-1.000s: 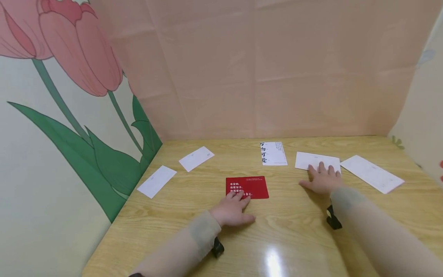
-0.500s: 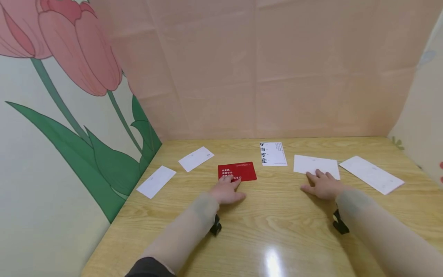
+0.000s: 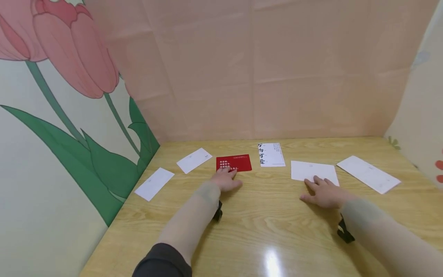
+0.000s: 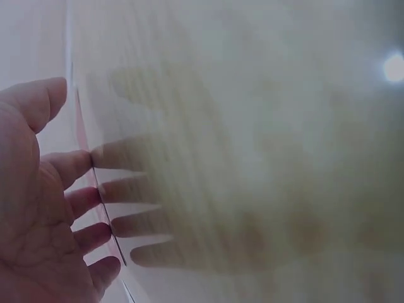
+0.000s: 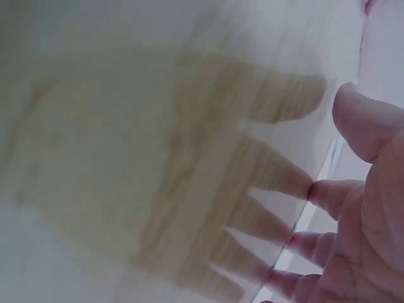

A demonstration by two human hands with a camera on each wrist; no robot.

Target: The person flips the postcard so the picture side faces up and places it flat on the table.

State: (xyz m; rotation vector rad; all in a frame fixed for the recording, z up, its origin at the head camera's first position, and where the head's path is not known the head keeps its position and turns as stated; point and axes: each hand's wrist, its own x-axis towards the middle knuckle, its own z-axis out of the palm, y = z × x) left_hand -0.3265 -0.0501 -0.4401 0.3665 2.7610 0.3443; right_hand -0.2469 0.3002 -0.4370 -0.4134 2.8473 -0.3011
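My left hand (image 3: 225, 181) lies with spread fingers over the near edge of a red card (image 3: 241, 161) printed with white characters. In the left wrist view, the fingertips of that left hand (image 4: 38, 214) press flat along the card's edge. To the right, my right hand (image 3: 322, 194) reaches onto the near edge of a plain white card (image 3: 311, 169), fingertips on it and thumb out to the side. The right wrist view shows the right hand (image 5: 369, 208) with fingers extended down on the card's edge. Part of each card is hidden beneath the fingers.
Between the hands, farther back, lies a white card with black characters (image 3: 272, 154). Two white cards, a farther one (image 3: 194, 160) and a nearer one (image 3: 154, 184), lie at left. Another white card (image 3: 369, 174) sits at right. A pink backdrop (image 3: 207, 77) borders the table (image 3: 263, 215).
My left hand has slid the red card away from me and slightly left, level with the other cards. My right hand has drawn its white card a little toward me.
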